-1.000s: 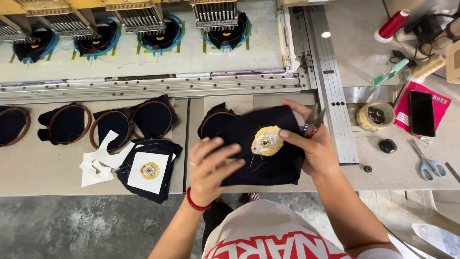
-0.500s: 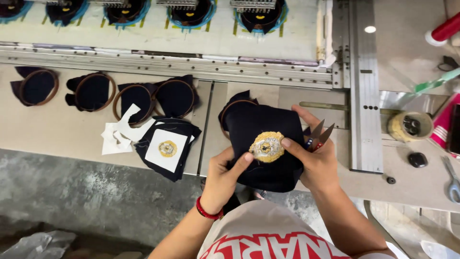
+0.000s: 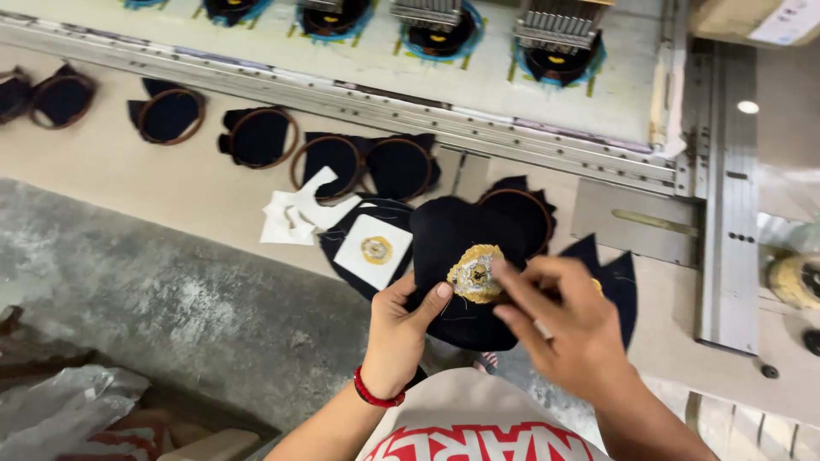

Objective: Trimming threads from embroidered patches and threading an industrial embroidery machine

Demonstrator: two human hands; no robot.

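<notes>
Just below the hooped blanks (image 3: 376, 166), your left hand (image 3: 401, 329) grips the dark fabric piece (image 3: 461, 282) by its edge; right hand (image 3: 564, 320) pinches at the gold emblem (image 3: 475, 275). Fabric's soft, limp — hold near the stitching, prob safest.

Beige worktable (image 3: 128, 183) below a long embroidery machine (image 3: 478, 81); grey concrete floor (image 3: 171, 316) in front of the worktable.

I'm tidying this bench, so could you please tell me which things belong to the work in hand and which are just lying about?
In hand:
left hand
right hand
dark fabric piece
gold embroidered emblem

Lying about:
hooped dark fabrics
white backing scraps
finished piece with white backing
</notes>
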